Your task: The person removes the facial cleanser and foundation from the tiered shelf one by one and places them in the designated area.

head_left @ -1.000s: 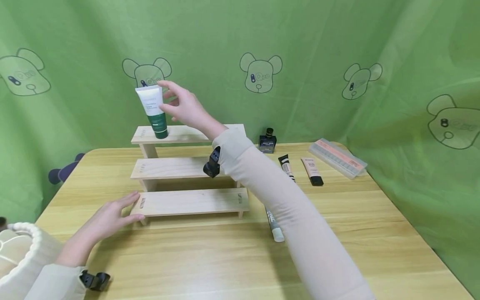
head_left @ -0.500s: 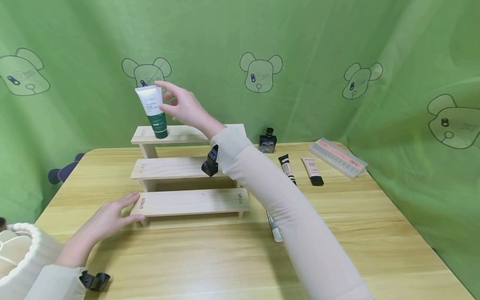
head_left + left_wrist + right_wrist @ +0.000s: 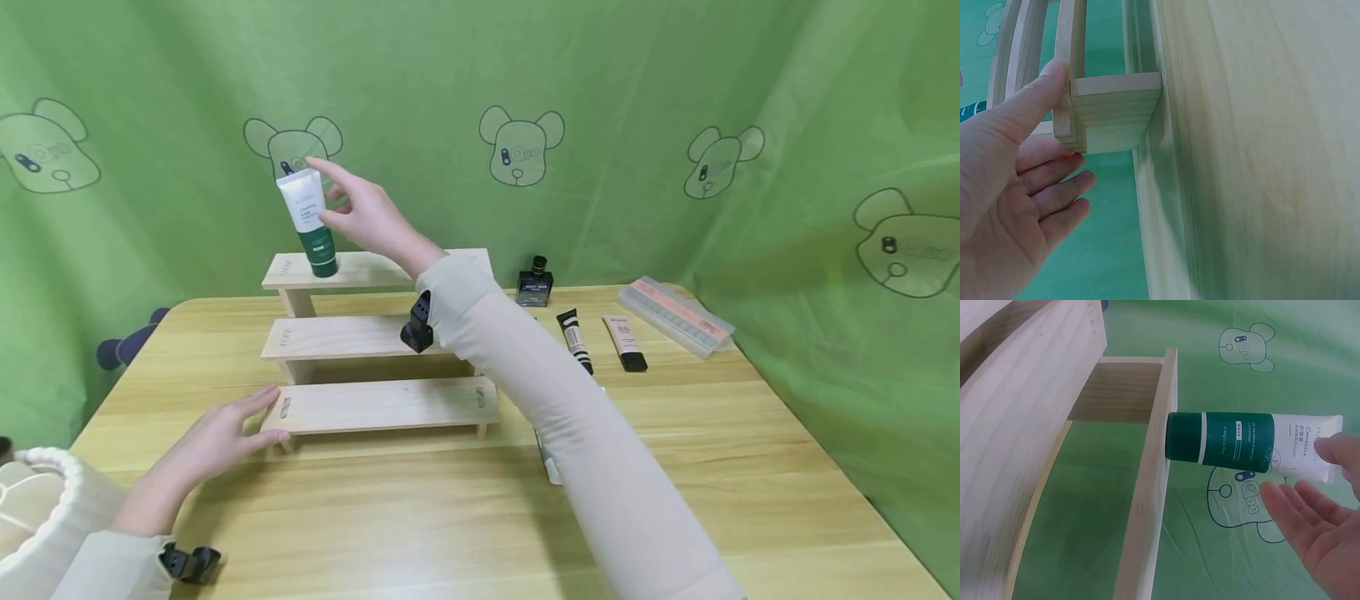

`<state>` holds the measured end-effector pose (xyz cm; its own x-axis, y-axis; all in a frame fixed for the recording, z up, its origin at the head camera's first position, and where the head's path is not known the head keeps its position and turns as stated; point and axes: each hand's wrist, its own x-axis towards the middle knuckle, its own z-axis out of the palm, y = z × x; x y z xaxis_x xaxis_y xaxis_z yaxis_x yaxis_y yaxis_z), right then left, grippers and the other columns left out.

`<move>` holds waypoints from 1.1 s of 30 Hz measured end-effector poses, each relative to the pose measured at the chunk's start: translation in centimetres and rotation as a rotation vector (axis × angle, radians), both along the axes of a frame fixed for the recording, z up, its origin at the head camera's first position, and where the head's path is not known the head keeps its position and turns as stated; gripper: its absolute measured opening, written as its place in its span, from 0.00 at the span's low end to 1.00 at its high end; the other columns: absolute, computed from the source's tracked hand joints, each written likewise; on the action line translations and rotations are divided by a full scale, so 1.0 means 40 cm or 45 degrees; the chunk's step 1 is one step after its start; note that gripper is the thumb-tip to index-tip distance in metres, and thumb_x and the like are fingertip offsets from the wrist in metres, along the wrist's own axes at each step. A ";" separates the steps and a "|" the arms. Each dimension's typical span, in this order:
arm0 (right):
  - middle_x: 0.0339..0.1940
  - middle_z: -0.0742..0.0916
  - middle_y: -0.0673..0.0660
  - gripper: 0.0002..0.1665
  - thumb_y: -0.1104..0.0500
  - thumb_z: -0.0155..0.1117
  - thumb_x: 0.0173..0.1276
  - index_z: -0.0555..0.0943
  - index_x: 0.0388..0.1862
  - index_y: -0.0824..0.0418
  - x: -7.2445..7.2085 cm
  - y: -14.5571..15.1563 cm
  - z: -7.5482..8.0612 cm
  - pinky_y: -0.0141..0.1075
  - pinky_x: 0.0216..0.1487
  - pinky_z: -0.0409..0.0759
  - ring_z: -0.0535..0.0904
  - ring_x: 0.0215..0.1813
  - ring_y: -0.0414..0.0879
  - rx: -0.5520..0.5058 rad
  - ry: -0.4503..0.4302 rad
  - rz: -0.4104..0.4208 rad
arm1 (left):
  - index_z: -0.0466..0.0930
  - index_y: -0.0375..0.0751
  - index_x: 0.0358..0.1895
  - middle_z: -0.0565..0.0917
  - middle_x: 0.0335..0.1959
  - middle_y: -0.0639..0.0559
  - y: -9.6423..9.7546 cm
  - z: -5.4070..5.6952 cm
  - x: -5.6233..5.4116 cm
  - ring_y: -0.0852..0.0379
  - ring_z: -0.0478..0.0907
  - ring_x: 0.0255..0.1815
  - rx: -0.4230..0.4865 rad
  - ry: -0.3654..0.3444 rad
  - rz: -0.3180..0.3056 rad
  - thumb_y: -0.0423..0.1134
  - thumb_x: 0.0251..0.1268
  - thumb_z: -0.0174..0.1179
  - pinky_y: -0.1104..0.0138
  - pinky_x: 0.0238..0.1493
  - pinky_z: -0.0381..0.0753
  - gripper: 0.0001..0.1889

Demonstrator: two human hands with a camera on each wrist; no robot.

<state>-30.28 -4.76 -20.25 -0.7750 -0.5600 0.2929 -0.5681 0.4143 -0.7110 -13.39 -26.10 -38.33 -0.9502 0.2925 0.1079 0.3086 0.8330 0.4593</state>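
A white-and-green squeeze tube (image 3: 308, 221) stands cap down near the left end of the top tier of a three-tier wooden shelf (image 3: 390, 404). My right hand (image 3: 367, 212) is at its right side, index finger by the tube's top edge and thumb lower down. In the right wrist view, one finger overlaps the white end of the tube (image 3: 1241, 442), while the other fingers (image 3: 1294, 512) stay apart below it. My left hand (image 3: 213, 437) rests against the left end of the bottom tier. The left wrist view shows its thumb (image 3: 1038, 97) along the board's edge, other fingers loosely bent.
On the table's right lie a black-and-white striped tube (image 3: 575, 342), a BB cream tube (image 3: 624, 342) and a clear plastic case (image 3: 677, 317). A dark perfume bottle (image 3: 535, 283) stands behind. My right forearm partly covers another tube (image 3: 551, 467). At front left sits a white basket (image 3: 67, 500).
The tube's top has shifted slightly right, with the tube turned a little. My right hand's index fingertip has moved slightly up and left. The left hand has not moved.
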 end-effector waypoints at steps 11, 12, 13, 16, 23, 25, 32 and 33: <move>0.47 0.77 0.54 0.38 0.63 0.59 0.66 0.57 0.72 0.48 -0.005 -0.004 0.011 0.27 0.40 0.76 0.77 0.42 0.43 0.074 0.047 -0.027 | 0.63 0.25 0.62 0.63 0.63 0.30 0.002 0.004 0.002 0.29 0.62 0.59 -0.004 -0.009 0.002 0.52 0.56 0.62 0.41 0.59 0.60 0.39; 0.47 0.77 0.54 0.38 0.64 0.59 0.66 0.58 0.72 0.49 -0.005 -0.005 0.012 0.27 0.40 0.76 0.77 0.42 0.44 0.080 0.055 -0.024 | 0.63 0.25 0.62 0.63 0.63 0.30 0.003 0.004 0.002 0.29 0.62 0.59 -0.003 -0.011 0.001 0.52 0.56 0.62 0.41 0.59 0.60 0.39; 0.47 0.76 0.54 0.37 0.64 0.59 0.66 0.58 0.71 0.49 -0.006 -0.006 0.014 0.27 0.40 0.76 0.77 0.41 0.44 0.087 0.061 -0.023 | 0.63 0.25 0.62 0.63 0.63 0.30 0.003 0.005 0.002 0.29 0.62 0.59 -0.002 -0.013 -0.001 0.53 0.56 0.62 0.41 0.58 0.60 0.39; 0.48 0.76 0.54 0.36 0.63 0.59 0.65 0.60 0.70 0.50 -0.007 -0.006 0.019 0.27 0.40 0.76 0.77 0.41 0.44 0.106 0.087 -0.023 | 0.63 0.25 0.62 0.63 0.63 0.29 0.004 0.009 0.002 0.29 0.62 0.59 -0.002 -0.010 -0.005 0.53 0.56 0.62 0.41 0.58 0.61 0.39; 0.54 0.73 0.54 0.32 0.62 0.60 0.65 0.64 0.66 0.49 -0.012 -0.004 0.031 0.26 0.41 0.75 0.75 0.41 0.42 0.164 0.124 -0.044 | 0.63 0.25 0.62 0.63 0.63 0.29 0.003 0.009 0.000 0.29 0.62 0.59 -0.007 -0.015 -0.012 0.53 0.56 0.62 0.41 0.58 0.61 0.39; 0.55 0.72 0.54 0.30 0.63 0.61 0.64 0.65 0.64 0.51 -0.013 -0.003 0.034 0.26 0.41 0.75 0.75 0.41 0.43 0.172 0.142 -0.037 | 0.63 0.25 0.62 0.63 0.63 0.30 0.004 0.009 0.000 0.29 0.62 0.59 -0.008 -0.015 -0.011 0.53 0.56 0.62 0.41 0.58 0.61 0.39; 0.51 0.79 0.55 0.16 0.61 0.59 0.66 0.67 0.49 0.55 -0.013 -0.003 0.041 0.28 0.43 0.75 0.77 0.45 0.43 0.086 0.151 -0.037 | 0.62 0.26 0.63 0.62 0.63 0.30 0.003 0.010 0.000 0.29 0.61 0.59 -0.006 -0.032 0.005 0.54 0.57 0.61 0.41 0.58 0.60 0.40; 0.48 0.80 0.55 0.14 0.62 0.58 0.66 0.67 0.48 0.56 -0.013 -0.003 0.039 0.29 0.42 0.76 0.77 0.44 0.43 0.058 0.144 -0.041 | 0.62 0.26 0.63 0.62 0.63 0.30 0.003 0.009 0.000 0.29 0.61 0.60 -0.007 -0.036 0.007 0.53 0.57 0.61 0.41 0.59 0.60 0.40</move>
